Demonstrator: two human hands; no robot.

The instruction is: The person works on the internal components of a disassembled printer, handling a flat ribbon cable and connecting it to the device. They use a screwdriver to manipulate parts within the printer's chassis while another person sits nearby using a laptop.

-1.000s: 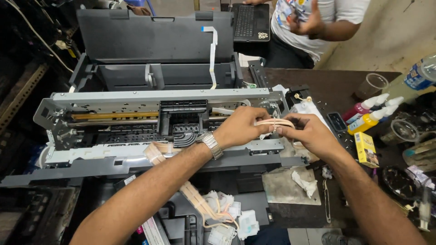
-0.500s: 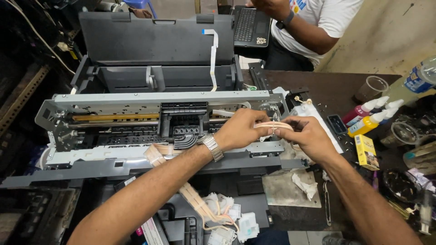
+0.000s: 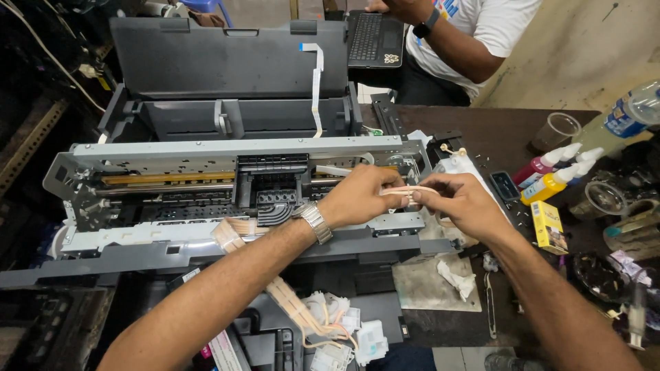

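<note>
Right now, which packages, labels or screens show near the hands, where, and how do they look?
Small box: right of the right hand on the dark table, upright rectangle, yellow with print.
Two squeeze bottles: behind the box, lying tilted, one red, one yellow, white nozzles.
Water bottle: far right edge, clear plastic, blue and white label.
Laptop: top centre, before another person, only its dark keyboard shows; no screen is in view.

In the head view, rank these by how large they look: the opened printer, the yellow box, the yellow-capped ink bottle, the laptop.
1. opened printer
2. laptop, partly cut off
3. and 4. yellow box and yellow-capped ink bottle look alike; unsure.
</note>
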